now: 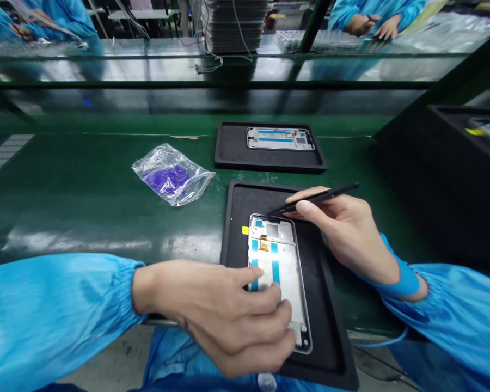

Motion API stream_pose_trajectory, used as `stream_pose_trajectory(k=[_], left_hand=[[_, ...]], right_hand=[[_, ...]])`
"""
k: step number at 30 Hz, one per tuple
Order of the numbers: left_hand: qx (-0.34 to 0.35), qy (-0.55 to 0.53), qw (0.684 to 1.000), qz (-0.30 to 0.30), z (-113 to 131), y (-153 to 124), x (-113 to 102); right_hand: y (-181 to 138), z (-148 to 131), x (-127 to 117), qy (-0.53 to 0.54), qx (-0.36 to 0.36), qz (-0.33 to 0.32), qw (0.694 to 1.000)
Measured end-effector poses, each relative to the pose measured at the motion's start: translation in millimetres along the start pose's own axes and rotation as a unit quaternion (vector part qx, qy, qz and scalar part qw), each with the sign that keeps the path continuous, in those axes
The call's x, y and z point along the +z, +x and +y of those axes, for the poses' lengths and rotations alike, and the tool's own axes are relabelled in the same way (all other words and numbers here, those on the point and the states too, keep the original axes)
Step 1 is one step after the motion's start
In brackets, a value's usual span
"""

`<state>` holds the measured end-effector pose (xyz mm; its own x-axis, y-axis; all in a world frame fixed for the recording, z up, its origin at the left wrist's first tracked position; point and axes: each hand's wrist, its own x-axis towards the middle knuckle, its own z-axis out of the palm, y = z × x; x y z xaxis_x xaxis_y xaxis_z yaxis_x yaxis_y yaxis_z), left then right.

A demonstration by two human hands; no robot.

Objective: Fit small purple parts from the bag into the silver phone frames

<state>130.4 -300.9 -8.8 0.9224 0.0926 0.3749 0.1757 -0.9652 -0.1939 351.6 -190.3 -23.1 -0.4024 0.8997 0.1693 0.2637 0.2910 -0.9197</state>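
A phone frame (286,272) with blue strips, a small orange flex cable and a yellow tab lies in a black foam tray (239,204) in front of me. My left hand (232,316) rests over the frame's lower left part, its fingers bent and slightly apart, with the thumb hidden. In my right hand (343,223) a pair of black tweezers (322,197) is pinched between thumb and fingers. Their tip meets the frame's top edge, where a tiny bluish-purple bit shows; I cannot tell whether the tips grip it. A blue band circles my right wrist.
A clear zip bag (173,174) with small purple pieces lies left of the tray. Behind, a second foam tray (232,158) holds another phone frame (280,139). A large black box (433,190) stands at right. Beyond the green rails, co-workers' hands (375,26) are busy beside a tray stack (234,27).
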Motion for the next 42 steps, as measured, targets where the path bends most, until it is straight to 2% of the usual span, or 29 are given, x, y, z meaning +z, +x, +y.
stream_pose_trajectory(k=[3,5,8,10,12,15,18,21,24,26,30,33,36,39,42], left_hand=[[-0.107,-0.043,0.993,-0.033,16,6,3],[-0.146,-0.048,0.987,-0.052,24,11,4],[-0.147,-0.018,0.986,-0.077,25,16,0],[-0.108,0.007,0.991,-0.082,22,16,-4],[-0.045,0.027,0.997,-0.055,17,14,-7],[0.007,0.057,0.998,0.036,10,12,-4],[-0.063,0.017,0.994,0.084,6,13,2],[-0.167,-0.046,0.983,0.053,6,12,3],[-0.211,-0.079,0.974,0.017,7,6,1],[-0.231,-0.119,0.966,0.018,8,3,1],[-0.225,-0.146,0.961,0.069,10,0,2],[-0.196,-0.075,0.973,0.099,13,3,-1],[-0.183,0.010,0.978,0.096,17,8,-2],[-0.210,0.050,0.970,0.108,21,11,2],[-0.227,0.082,0.959,0.150,24,14,8]], right_hand=[[3,1,3,0.072,0.028,0.007,0.997],[6,-1,6,0.092,0.041,0.011,0.995],[9,-6,8,0.099,0.052,-0.001,0.994],[11,-8,9,0.098,0.056,-0.013,0.994],[12,-8,8,0.101,0.060,-0.016,0.993],[14,-5,7,0.118,0.067,-0.008,0.991],[14,-3,5,0.124,0.076,-0.008,0.989],[12,-5,2,0.113,0.076,-0.002,0.991],[8,-10,-2,0.050,0.036,-0.004,0.998],[8,-13,-3,-0.004,0.002,-0.010,1.000],[10,-15,-5,-0.063,0.000,-0.025,0.998],[11,-14,-5,-0.071,0.014,-0.039,0.997],[11,-14,-4,-0.072,0.017,-0.044,0.996],[11,-15,-3,-0.081,0.010,-0.051,0.995],[11,-15,-3,-0.114,-0.032,-0.056,0.991]])
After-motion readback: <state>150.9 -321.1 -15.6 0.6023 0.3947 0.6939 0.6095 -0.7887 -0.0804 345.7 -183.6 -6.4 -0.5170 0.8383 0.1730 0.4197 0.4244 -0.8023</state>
